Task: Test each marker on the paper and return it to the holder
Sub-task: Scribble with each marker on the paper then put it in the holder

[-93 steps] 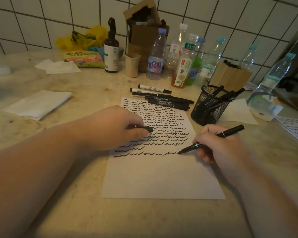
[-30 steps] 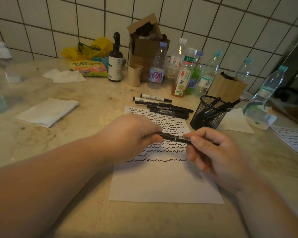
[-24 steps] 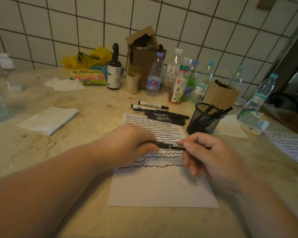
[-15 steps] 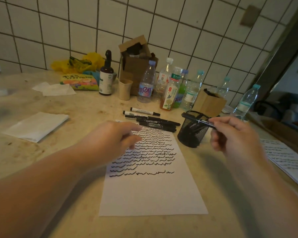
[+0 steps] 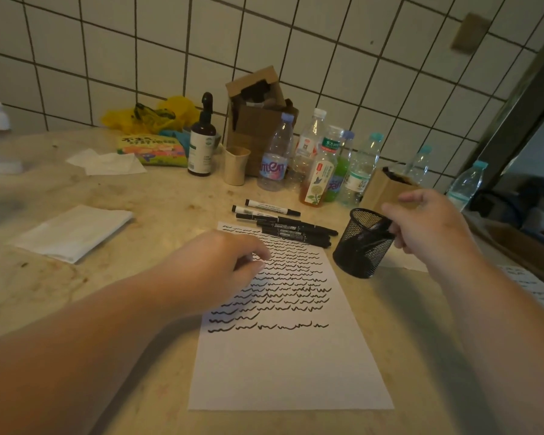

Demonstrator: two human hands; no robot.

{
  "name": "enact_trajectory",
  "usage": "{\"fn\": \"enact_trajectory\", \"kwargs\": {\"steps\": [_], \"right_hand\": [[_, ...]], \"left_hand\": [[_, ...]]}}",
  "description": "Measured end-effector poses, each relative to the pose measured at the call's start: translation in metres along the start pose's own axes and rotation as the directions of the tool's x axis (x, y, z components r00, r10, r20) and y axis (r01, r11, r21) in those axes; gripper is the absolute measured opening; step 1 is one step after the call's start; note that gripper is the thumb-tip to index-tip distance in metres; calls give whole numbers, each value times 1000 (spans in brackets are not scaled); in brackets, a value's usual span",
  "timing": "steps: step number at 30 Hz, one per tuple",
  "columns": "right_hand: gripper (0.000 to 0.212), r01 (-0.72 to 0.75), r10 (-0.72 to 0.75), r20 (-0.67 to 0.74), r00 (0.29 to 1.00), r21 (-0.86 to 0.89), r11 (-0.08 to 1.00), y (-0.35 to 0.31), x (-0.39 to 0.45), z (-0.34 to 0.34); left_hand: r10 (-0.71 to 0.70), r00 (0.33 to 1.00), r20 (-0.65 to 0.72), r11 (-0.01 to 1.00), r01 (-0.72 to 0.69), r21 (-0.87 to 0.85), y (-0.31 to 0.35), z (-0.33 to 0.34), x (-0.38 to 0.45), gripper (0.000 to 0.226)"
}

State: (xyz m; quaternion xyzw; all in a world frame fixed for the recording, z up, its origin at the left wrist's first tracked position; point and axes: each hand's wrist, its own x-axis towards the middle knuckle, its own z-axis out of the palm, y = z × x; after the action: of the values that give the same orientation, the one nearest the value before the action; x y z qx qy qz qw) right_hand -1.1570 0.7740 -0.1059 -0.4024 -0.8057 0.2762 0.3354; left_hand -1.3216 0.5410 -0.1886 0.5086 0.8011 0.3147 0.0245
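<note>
Marker gone from right hand (image 5: 427,224) into holder (image 5: 360,246).

White paper (image 5: 289,368) with black squiggles, black mesh holder (image 5: 360,246), black markers (image 5: 291,229).

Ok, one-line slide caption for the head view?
Right hand at the mesh holder, left hand over the scribbled paper, markers waiting behind.
</note>
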Motion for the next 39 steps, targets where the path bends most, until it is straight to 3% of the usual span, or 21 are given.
{"fn": "enact_trajectory", "kwargs": {"steps": [4, 7, 9, 12, 18, 24, 27, 30, 34, 36, 39], "right_hand": [[21, 162, -162, -15, 987, -4, 987, -16, -12, 12], [12, 348, -314, 198, 928, -164, 923, -15, -21, 42], [23, 424, -314, 354, 881, -296, 856, -6, -15, 70], [32, 500, -306, 447, 841, -425, 754, 13, 0, 106], [32, 518, -323, 419, 849, -533, 669, 23, 6, 124], [15, 406, -138, 456, 879, -564, 719, -1, -14, 110], [15, 290, -63, 474, 878, -423, 858, -9, -34, 85], [14, 78, -59, 493, 868, -18, 997, -8, -59, 57], [18, -191, -157, 576, 802, 496, 847, 6, -88, 42], [6, -257, -235, 610, 757, 608, 751, 12, -96, 46], [20, -283, -301, 614, 730, 672, 684, 19, -95, 52]], "left_hand": [[10, 1000, 6, 1000, -10, 16, 3, 0, 0, 26], [18, 999, 27, 999, -19, 30, 7, 0, 1, 25], [27, 998, 53, 998, -30, 50, 10, 0, 1, 26], [21, 997, 76, 998, -26, 60, 11, -3, 0, 27], [34, 995, 90, 996, -41, 80, 12, -4, 0, 28], [43, 995, 90, 994, -51, 95, 14, -5, 0, 27], [44, 993, 107, 993, -55, 102, 13, -4, -1, 25], [50, 988, 144, 997, -58, 49, 14, -3, -4, 29], [104, 974, 202, 989, -123, 83, 23, 1, -4, 39], [162, 966, 202, 970, -194, 146, 28, 3, -5, 36], [168, 962, 213, 967, -203, 152, 33, 3, -6, 28]]}}
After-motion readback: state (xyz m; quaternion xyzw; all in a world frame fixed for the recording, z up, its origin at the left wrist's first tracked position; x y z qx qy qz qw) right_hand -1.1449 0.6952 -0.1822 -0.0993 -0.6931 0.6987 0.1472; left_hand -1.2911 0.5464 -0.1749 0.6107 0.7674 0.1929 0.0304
